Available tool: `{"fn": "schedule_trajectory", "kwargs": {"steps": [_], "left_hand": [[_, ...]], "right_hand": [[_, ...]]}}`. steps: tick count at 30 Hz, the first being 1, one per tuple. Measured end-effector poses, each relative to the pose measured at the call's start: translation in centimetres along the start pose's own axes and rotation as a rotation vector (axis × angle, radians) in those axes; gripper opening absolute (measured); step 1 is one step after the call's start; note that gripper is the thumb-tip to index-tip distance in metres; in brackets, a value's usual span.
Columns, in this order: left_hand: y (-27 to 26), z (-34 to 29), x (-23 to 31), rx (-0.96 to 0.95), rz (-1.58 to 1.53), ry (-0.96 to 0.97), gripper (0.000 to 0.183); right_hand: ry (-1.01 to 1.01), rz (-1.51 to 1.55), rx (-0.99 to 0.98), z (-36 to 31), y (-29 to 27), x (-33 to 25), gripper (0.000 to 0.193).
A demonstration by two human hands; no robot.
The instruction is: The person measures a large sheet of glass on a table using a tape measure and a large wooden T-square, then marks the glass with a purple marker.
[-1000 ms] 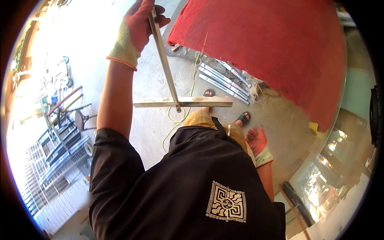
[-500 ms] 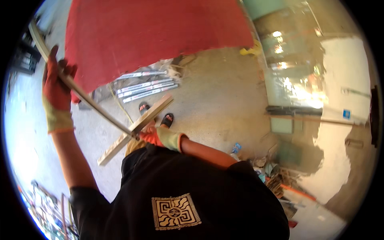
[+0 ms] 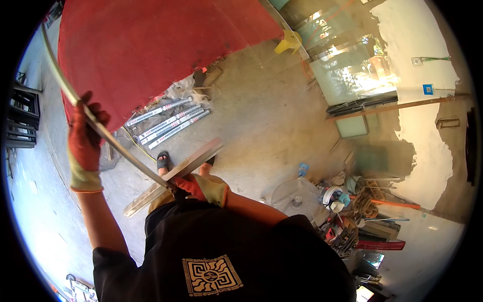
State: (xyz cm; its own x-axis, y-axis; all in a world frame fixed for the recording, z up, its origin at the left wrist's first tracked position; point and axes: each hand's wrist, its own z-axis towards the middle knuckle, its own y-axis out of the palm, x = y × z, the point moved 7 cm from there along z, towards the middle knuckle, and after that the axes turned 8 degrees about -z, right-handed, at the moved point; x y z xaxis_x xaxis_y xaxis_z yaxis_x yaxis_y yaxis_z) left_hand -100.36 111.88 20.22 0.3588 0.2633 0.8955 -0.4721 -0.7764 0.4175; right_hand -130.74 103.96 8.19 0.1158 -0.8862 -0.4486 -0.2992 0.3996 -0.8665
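A long, thin pale pole runs from the upper left down to my waist, curved in this view. My left hand, in a red and cream work glove, holds it partway along, fingers bent around it. At its near end my right hand, gloved the same way, is closed where the pole meets a straight wooden-looking bar. That bar crosses the pole at an angle in front of my body. Whether the two are joined cannot be seen, and my right fingers are partly hidden.
A large red sheet-like surface spans the far left. Several printed long strips lie on the floor before it. A yellow stool-like object, a fan and a clutter heap are at right. Black stacked frames stand far left.
The view has swung, bringing the fan and clutter heap into sight at right. My left hand and the pole sit lower in the picture; both hands keep their hold.
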Motion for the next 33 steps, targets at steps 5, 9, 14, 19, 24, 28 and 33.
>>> {"fn": "schedule_trajectory", "kwargs": {"steps": [5,9,14,19,24,28,33], "left_hand": [[-1.4,0.1,-1.7,-0.035,-0.042,-0.027,0.053],[-2.7,1.7,-1.8,-0.047,0.059,-0.073,0.051],[-6.4,3.2,-2.2,-0.02,0.14,-0.109,0.051],[-8.6,3.6,-3.7,0.017,0.138,-0.118,0.05],[-10.1,4.7,-6.0,0.029,0.127,-0.162,0.053],[-10.6,5.9,-7.2,0.056,0.051,-0.152,0.047],[-11.6,7.5,-7.9,0.083,-0.098,-0.126,0.041]], "right_hand": [[0.119,-0.222,0.156,2.2,4.4,0.0,0.074],[0.489,1.719,0.38,5.3,14.0,0.3,0.054],[0.667,1.704,0.314,7.5,17.6,-1.4,0.047],[0.683,1.73,0.3,8.8,16.7,-3.0,0.051],[0.668,1.686,0.237,9.1,18.5,-0.9,0.057],[0.613,1.476,0.366,9.1,20.3,1.8,0.061],[0.806,1.879,0.365,10.7,17.7,1.8,0.051]]}}
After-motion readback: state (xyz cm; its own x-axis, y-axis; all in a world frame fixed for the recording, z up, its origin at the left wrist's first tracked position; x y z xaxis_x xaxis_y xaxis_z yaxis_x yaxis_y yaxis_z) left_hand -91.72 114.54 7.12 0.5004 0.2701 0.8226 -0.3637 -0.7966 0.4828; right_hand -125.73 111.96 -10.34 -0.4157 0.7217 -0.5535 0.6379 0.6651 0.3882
